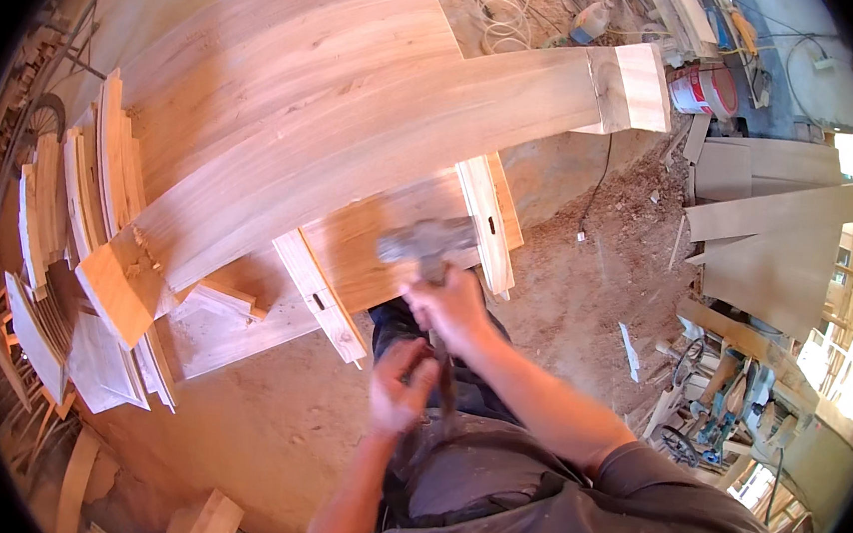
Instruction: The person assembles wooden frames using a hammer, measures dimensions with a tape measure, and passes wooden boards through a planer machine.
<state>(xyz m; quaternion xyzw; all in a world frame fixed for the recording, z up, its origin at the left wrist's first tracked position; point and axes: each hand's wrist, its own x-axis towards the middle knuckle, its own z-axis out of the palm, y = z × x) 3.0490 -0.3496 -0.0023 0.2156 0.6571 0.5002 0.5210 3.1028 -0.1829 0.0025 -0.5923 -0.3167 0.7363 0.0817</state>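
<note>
My right hand (pixel 451 311) is wrapped round the upper handle of a hammer (pixel 428 241), close below its grey metal head. The hammer is held in front of my body, its head over a wooden panel. Just below, my left hand (pixel 401 387) is closed beside the lower handle, fingers curled; whether it holds something is hidden. Ahead lies a long thick wooden beam (pixel 376 142) on a wide wooden panel (pixel 293 51). Two narrow slotted wooden pieces, a left one (pixel 319 296) and a right one (pixel 488 221), stick out from under the beam toward me.
Several boards (pixel 104 161) stand stacked at the left. A white and red bucket (pixel 703 91) stands beyond the beam's right end. Large sheets (pixel 777 264) lean at the right, with tools and offcuts (pixel 727 400) nearer. Cables and scraps lie on the dirt floor (pixel 575 288).
</note>
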